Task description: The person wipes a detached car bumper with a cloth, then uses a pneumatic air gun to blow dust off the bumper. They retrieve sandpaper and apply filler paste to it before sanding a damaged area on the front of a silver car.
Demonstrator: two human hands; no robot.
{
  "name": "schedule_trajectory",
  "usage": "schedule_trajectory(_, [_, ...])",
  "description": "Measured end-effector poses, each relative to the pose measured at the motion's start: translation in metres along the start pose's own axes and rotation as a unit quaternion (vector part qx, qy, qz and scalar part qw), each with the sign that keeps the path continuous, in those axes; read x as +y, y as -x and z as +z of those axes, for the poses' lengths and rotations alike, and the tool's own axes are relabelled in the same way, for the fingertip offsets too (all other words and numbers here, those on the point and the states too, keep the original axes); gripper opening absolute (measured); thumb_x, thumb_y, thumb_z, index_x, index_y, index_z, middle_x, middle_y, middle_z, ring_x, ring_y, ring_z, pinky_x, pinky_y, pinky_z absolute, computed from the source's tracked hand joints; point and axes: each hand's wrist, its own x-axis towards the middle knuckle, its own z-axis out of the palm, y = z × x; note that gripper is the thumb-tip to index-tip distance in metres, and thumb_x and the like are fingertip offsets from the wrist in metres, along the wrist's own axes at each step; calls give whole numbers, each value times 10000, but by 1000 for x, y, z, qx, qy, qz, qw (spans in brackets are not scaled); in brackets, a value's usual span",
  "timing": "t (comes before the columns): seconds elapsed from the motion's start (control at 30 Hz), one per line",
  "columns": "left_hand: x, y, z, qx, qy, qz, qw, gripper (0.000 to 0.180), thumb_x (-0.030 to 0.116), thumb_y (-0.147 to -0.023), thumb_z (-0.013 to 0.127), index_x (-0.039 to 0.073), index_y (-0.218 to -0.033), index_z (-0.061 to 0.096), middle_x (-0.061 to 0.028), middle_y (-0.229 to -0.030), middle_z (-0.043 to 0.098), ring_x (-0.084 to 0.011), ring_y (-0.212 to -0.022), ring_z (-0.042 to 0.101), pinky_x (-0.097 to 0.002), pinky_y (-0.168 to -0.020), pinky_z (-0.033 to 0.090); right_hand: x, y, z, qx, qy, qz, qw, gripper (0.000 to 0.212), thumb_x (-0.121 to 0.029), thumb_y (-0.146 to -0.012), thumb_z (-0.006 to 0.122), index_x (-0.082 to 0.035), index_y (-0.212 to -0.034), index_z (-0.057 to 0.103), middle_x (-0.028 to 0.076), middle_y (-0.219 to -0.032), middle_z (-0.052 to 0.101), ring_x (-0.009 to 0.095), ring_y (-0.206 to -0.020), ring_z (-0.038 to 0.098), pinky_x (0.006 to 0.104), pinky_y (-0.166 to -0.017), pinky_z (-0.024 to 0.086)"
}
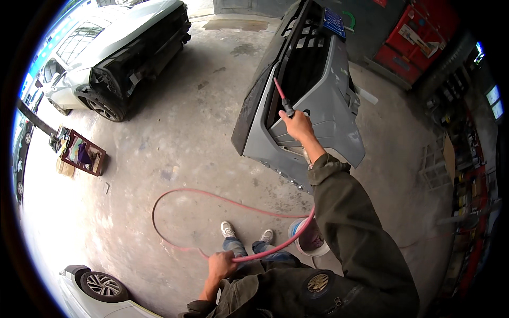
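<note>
1. Closest in, the left hand is clenched around a pink hose, low at the person's waist, above the dark olive work clothes.
2. From that grip the hose runs two ways: one stretch loops out across the concrete floor in a wide ring, the other rises to the right behind the raised sleeve.
3. Below the hands, two light sneakers stand on the floor, and a white bucket with a stained inside sits just beside the right foot.
4. At the lower left edge, the wheel and white body of a car cut into view.
5. The floor itself is bare grey concrete, blotched with darker stains and scuffs.
6. Farther out, the right hand is closed on the black grip of a blow gun with a thin red nozzle, held up against a grey car bumper.
7. The bumper stands propped off the floor, its black grille facing the nozzle tip.
8. To the left, a small red-framed tray of mixed items lies on the floor.
9. Beyond it a white car is parked with its front panel off.
10. Along the right wall, red cabinets and crowded shelves line the room.
</note>
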Motion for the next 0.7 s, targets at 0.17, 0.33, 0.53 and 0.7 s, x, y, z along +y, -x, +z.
schedule_trajectory(0.17, [7, 2, -7, 5, 12, 5, 1000, 425, 468, -808, 650, 70, -660, 642, -186, -650, 629, -394, -648, 632, -487, -593, 486, -1, -15, -8, 56, -20, -34, 998, 559, -516, -886, 593, 1, -683, 536, 82, -547, 544, 221, -433, 564, 367, -407, 437])
schedule_trajectory(0.33, [10, 10, -4, 18, 40, 4, 999, 428, 469, -806, 655, 71, -650, 642, -190, -639, 621, -395, -643, 628, -486, -585, 484, -23, -12, -22, 3, -43, 20, 999, 577, -538, -873, 594, 15, -712, 570, 109, -602, 600, 248, -439, 593, 379, -438, 482])
schedule_trajectory(0.53, [18, 12, -7, 34, 69, 15, 997, 424, 461, -796, 672, 69, -639, 631, -184, -630, 615, -397, -629, 618, -485, -578, 479, -15, -21, -21, -27, -54, 8, 998, 581, -527, -879, 593, 21, -693, 539, 88, -560, 565, 231, -409, 565, 368, -399, 454])
schedule_trajectory(0.7, [12, 18, 1, 24, 61, 32, 997, 388, 449, -791, 662, 81, -670, 633, -162, -665, 628, -391, -649, 619, -487, -584, 478, -10, 18, 4, -78, -14, -22, 997, 582, -522, -863, 607, 30, -681, 568, 157, -587, 596, 303, -500, 621, 415, -485, 478])
